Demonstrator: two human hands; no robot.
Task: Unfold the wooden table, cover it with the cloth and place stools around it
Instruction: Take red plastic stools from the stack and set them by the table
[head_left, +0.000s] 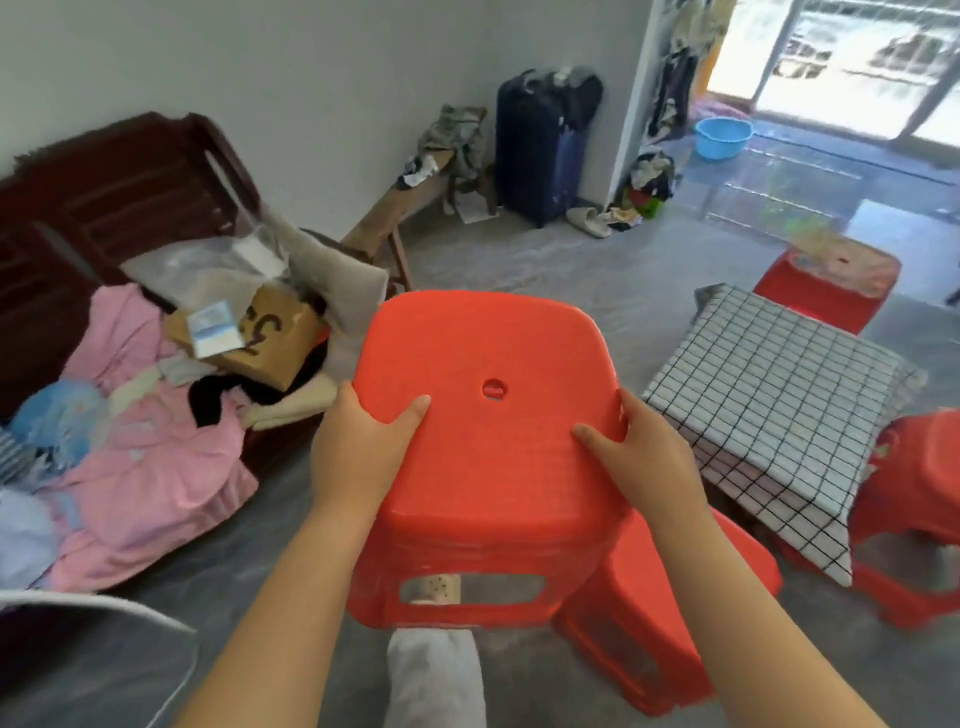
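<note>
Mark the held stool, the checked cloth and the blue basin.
held stool (483, 358): head view, on the seat top above the centre hole.
checked cloth (779, 395): head view, on the flat top over the table.
blue basin (723, 137): head view, on its front wall.

**Hidden and cut off**

The white black-gridded checked cloth (769, 415) is concealing the worktop beneath. The right-hand red plastic stool (914, 519) is running off the frame's edge. The held red plastic stool (483, 457) is hiding both grips' fingers.
</note>
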